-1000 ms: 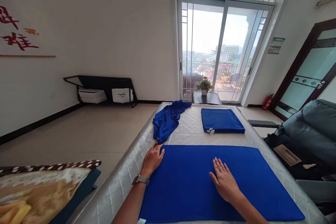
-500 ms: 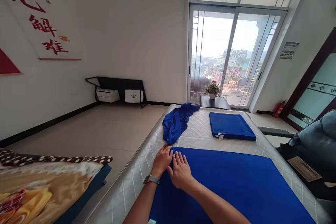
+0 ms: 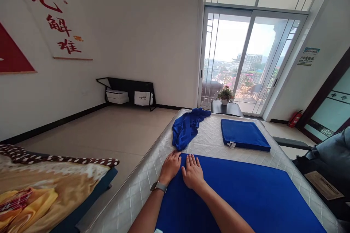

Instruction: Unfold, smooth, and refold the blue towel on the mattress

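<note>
A blue cloth lies spread flat over the near part of a pale quilted mattress. My left hand, with a watch on the wrist, rests at its far left corner, fingers stretched along the edge. Beside it, my right hand presses flat on the cloth, fingers extended and thumb out. Beyond my hands is a crumpled blue cloth. To the right of that sits a neatly folded stack of blue cloth with white tags at its near edge.
Left of the mattress is another bed with a patterned blanket. A potted plant stands on a dark chair before the sliding glass door. A dark leather chair is at the right, a black frame by the wall.
My right hand has slid slightly right along the cloth, away from my left hand. The left hand stays at the corner. The view has turned a little to the left.
</note>
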Demonstrator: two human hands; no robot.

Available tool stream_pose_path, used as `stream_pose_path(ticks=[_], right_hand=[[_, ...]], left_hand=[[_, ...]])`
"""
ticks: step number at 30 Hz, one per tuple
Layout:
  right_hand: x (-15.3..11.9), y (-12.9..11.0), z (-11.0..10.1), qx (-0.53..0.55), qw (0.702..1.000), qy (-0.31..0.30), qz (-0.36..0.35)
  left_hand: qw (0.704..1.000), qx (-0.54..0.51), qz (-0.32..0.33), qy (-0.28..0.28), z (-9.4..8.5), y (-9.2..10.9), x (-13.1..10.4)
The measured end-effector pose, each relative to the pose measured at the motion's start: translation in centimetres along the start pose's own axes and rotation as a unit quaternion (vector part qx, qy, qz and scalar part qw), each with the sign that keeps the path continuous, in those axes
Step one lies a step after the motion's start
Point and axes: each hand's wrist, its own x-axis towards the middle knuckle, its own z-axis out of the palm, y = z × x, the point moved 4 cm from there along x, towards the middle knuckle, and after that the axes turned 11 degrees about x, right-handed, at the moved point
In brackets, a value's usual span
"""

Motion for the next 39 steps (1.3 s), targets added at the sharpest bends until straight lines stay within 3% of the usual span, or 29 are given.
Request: stream_pose_path(ticks=[28,39], right_hand=[[1.1,3.4,-1.6,0.032,0.999,0.008,-0.007],[-0.2,6.2,-3.7,0.026,1.0,-0.004,0.003]], left_hand=[[0.999,0.014,-0.014,-0.026,0.1,0.1,0.1],[0.999,0.002,-0.019,-0.043,0.1,0.1,0.1]])
